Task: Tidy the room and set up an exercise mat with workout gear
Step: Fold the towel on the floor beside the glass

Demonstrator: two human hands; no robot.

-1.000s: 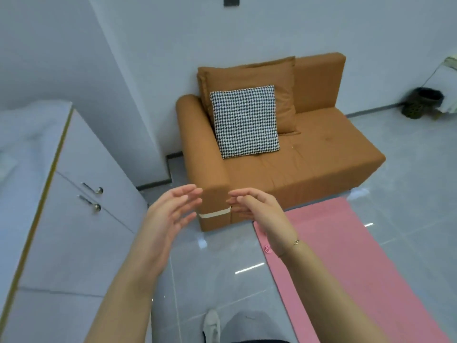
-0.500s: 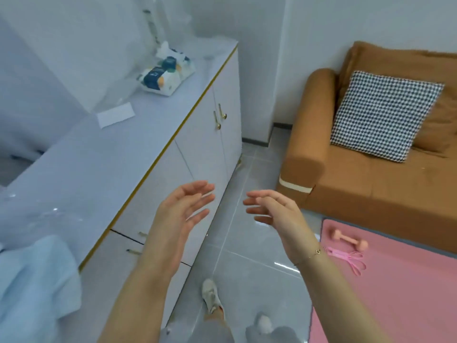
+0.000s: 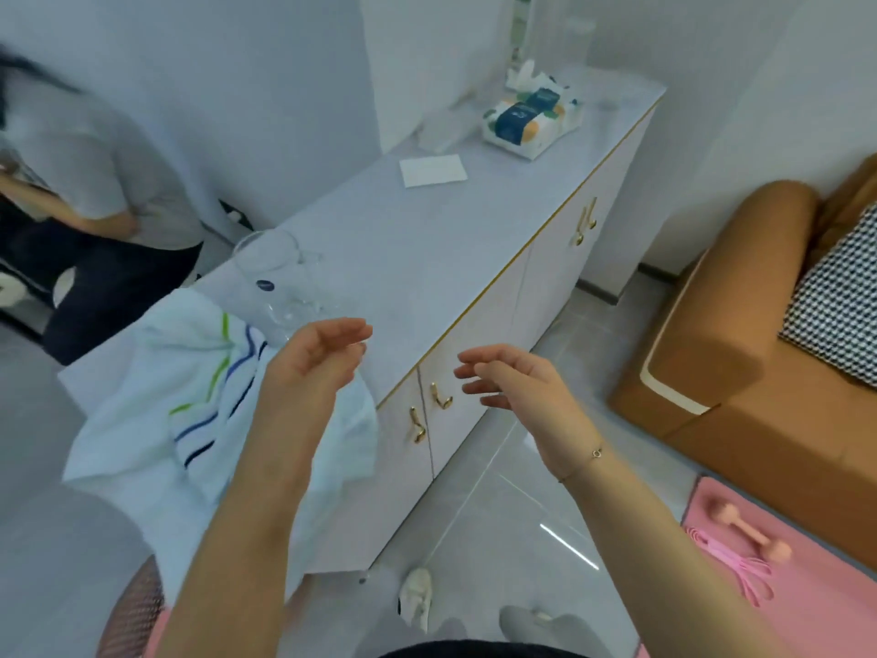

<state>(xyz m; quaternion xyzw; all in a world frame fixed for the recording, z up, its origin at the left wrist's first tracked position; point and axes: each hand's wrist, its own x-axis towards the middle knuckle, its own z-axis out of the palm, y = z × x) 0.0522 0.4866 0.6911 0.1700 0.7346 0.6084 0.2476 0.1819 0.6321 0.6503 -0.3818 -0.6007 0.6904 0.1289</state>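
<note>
The white counter point(image 3: 427, 239) runs ahead of both hands, its doors just beyond the right hand point(image 3: 517, 387), so whatever sits on top is within reach for tidying. Well off to the right of the right hand stands the brown sofa point(image 3: 759, 372), and low beside that forearm lies the pink exercise mat point(image 3: 816, 605), laid flat with room for gear. Under and to the left of the left hand point(image 3: 318, 358) a striped towel point(image 3: 199, 401) lies crumpled on the counter, probably the next thing to gather. Just beyond the left fingertips stands a clear glass jug point(image 3: 280, 282). On the mat, a pink dumbbell point(image 3: 745, 529) touches a pink skipping rope point(image 3: 745, 567), set out as workout gear. Both hands hover with fingers loose and spread, palms facing each other, holding nothing.
</note>
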